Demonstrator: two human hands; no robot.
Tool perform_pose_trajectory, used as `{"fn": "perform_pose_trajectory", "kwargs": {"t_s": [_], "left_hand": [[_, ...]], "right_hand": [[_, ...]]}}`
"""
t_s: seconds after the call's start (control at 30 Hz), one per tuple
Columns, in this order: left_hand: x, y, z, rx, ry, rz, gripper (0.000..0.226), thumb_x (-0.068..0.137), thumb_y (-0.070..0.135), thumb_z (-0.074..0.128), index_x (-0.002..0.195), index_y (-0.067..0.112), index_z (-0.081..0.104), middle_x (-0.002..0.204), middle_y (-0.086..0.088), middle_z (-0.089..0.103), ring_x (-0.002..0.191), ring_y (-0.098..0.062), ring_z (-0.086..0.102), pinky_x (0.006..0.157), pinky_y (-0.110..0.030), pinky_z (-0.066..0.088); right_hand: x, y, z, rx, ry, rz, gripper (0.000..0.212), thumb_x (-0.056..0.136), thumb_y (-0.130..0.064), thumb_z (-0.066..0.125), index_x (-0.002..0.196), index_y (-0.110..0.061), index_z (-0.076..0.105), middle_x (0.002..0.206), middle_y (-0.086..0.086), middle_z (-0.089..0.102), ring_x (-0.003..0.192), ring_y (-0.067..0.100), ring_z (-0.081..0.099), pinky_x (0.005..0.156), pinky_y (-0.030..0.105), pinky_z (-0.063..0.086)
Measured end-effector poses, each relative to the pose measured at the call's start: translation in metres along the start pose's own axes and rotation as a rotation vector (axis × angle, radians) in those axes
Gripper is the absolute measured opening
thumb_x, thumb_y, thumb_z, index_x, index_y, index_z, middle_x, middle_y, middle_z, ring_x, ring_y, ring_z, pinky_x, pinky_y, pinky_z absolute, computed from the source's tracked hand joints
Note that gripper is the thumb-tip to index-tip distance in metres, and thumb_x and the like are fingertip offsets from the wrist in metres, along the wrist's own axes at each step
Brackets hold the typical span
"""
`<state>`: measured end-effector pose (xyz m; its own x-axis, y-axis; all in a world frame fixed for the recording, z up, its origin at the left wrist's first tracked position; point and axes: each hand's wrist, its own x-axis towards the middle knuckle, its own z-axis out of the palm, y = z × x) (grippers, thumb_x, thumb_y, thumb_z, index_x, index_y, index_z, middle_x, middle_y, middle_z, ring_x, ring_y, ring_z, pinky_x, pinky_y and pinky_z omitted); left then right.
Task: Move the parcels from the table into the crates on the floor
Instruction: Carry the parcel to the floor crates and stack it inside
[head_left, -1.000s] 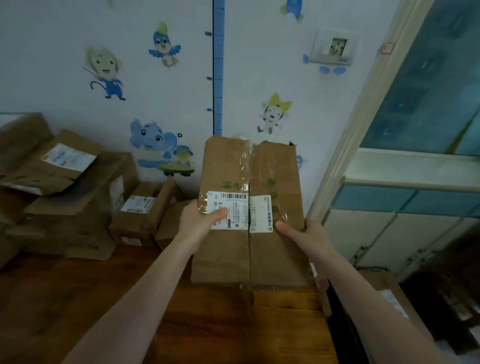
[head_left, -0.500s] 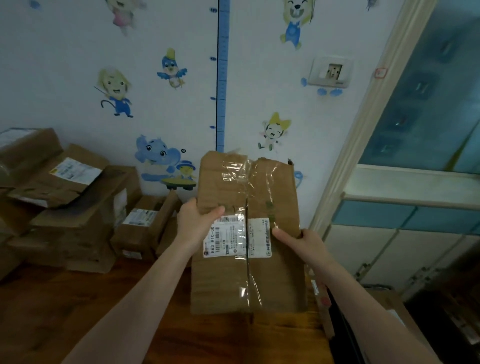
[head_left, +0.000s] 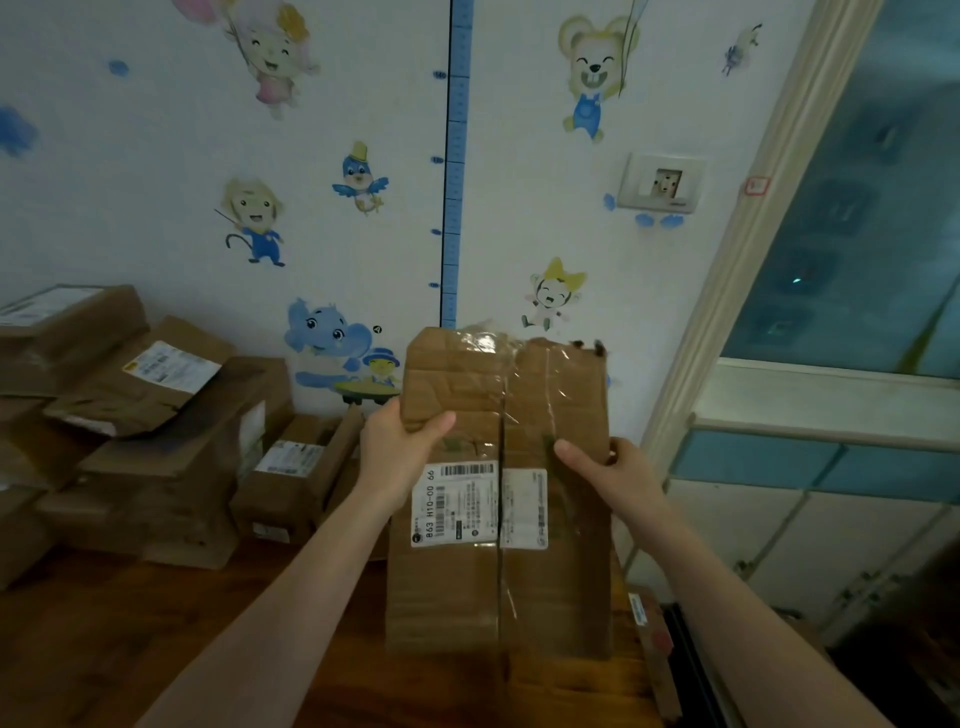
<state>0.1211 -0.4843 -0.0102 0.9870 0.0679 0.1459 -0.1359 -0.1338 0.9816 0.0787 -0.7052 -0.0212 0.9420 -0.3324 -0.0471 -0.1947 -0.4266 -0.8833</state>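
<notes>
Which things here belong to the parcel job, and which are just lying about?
Job: held parcel, left hand, right hand, stacked parcels, table.
Lying about: wall stickers, height chart, socket, cabinet.

Both hands, left (head_left: 397, 447) and right (head_left: 615, 470), gripping taped parcel (head_left: 501, 582) above wooden table (head_left: 104, 639), seemingly lifted clear

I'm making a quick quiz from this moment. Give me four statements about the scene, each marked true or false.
1. The left hand and the right hand both grip one cardboard parcel. True.
2. The parcel's white label faces the camera. True.
3. The parcel lies in a crate. False: it is held upright over the wooden table.
4. The other parcels are piled right of the hands. False: the pile sits on the left, by the wall.
</notes>
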Motion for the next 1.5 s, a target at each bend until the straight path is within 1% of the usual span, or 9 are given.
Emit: {"fn": "perform_pose_trajectory", "kwargs": {"t_s": [0.3,0.43,0.57,0.8,0.9,1.0,1.2,1.33,1.5], "left_hand": [[0.002,0.017,0.003,-0.042,-0.097,-0.123,0.044,0.078,0.032,0.075,0.113,0.022,0.052,0.100,0.005,0.061,0.094,-0.014,0.060,0.079,-0.029,0.050],[0.004,0.021,0.002,-0.068,0.005,-0.049,0.027,0.084,0.020,0.070,0.107,0.018,0.057,0.104,-0.001,0.065,0.099,-0.019,0.063,0.084,-0.034,0.052],[-0.002,0.027,0.003,0.016,-0.054,0.076,0.023,0.085,0.018,0.069,0.105,0.018,0.058,0.099,0.002,0.065,0.096,-0.015,0.062,0.081,-0.029,0.051],[0.006,0.042,0.002,0.137,-0.027,0.132,0.045,0.082,0.028,0.072,0.121,0.013,0.055,0.106,0.004,0.061,0.100,-0.015,0.059,0.085,-0.030,0.049],[0.005,0.045,0.001,0.119,0.004,0.164,0.038,0.084,0.023,0.070,0.117,0.011,0.058,0.105,0.000,0.063,0.099,-0.017,0.061,0.083,-0.031,0.051],[0.002,0.048,0.002,0.115,-0.042,0.190,0.031,0.084,0.024,0.070,0.112,0.017,0.057,0.096,0.009,0.061,0.090,-0.007,0.059,0.074,-0.019,0.049],[0.006,0.054,0.008,0.003,0.025,0.002,0.041,0.086,0.045,0.062,0.107,0.012,0.051,0.098,0.003,0.055,0.083,-0.006,0.052,0.064,-0.020,0.038],[0.008,0.053,0.010,-0.052,0.080,-0.037,0.026,0.088,0.026,0.064,0.103,0.011,0.050,0.090,0.004,0.050,0.076,-0.004,0.046,0.061,-0.019,0.035],[0.001,0.053,0.015,-0.060,0.089,0.008,0.029,0.085,0.025,0.068,0.104,0.014,0.049,0.099,0.002,0.055,0.083,-0.006,0.050,0.064,-0.016,0.036]], "right_hand": [[0.007,-0.012,-0.006,0.005,0.138,-0.162,0.048,0.076,-0.042,0.074,0.112,-0.015,0.060,0.106,0.004,0.068,0.096,0.021,0.065,0.087,0.043,0.054],[0.005,-0.020,-0.010,-0.016,0.108,-0.150,0.049,0.074,-0.047,0.074,0.107,-0.018,0.053,0.103,0.000,0.063,0.092,0.017,0.062,0.082,0.034,0.054],[0.007,-0.025,-0.019,0.107,0.068,-0.110,0.061,0.075,-0.049,0.072,0.121,-0.017,0.050,0.112,0.000,0.060,0.101,0.019,0.060,0.087,0.035,0.053],[0.000,-0.022,-0.011,-0.015,0.196,-0.292,0.034,0.084,-0.038,0.068,0.107,-0.014,0.062,0.101,0.003,0.067,0.095,0.023,0.065,0.084,0.041,0.055],[-0.002,-0.026,-0.013,0.062,0.146,-0.240,0.037,0.081,-0.042,0.069,0.107,-0.018,0.058,0.099,-0.004,0.064,0.093,0.018,0.063,0.082,0.037,0.055],[-0.002,-0.032,-0.020,0.247,0.061,-0.134,0.029,0.081,-0.045,0.066,0.097,-0.023,0.057,0.094,-0.006,0.063,0.087,0.013,0.062,0.075,0.032,0.055],[-0.002,-0.032,-0.018,0.010,0.242,-0.317,0.030,0.089,-0.036,0.062,0.079,-0.008,0.062,0.074,0.002,0.063,0.073,0.021,0.063,0.060,0.027,0.049],[-0.006,-0.039,-0.020,0.051,0.221,-0.357,0.026,0.086,-0.037,0.065,0.091,-0.011,0.063,0.085,0.000,0.066,0.083,0.016,0.064,0.069,0.026,0.053],[-0.003,-0.054,-0.023,0.450,0.164,-0.077,0.043,0.085,-0.049,0.062,0.094,-0.007,0.062,0.098,0.018,0.067,0.096,0.031,0.065,0.087,0.039,0.053]]}}
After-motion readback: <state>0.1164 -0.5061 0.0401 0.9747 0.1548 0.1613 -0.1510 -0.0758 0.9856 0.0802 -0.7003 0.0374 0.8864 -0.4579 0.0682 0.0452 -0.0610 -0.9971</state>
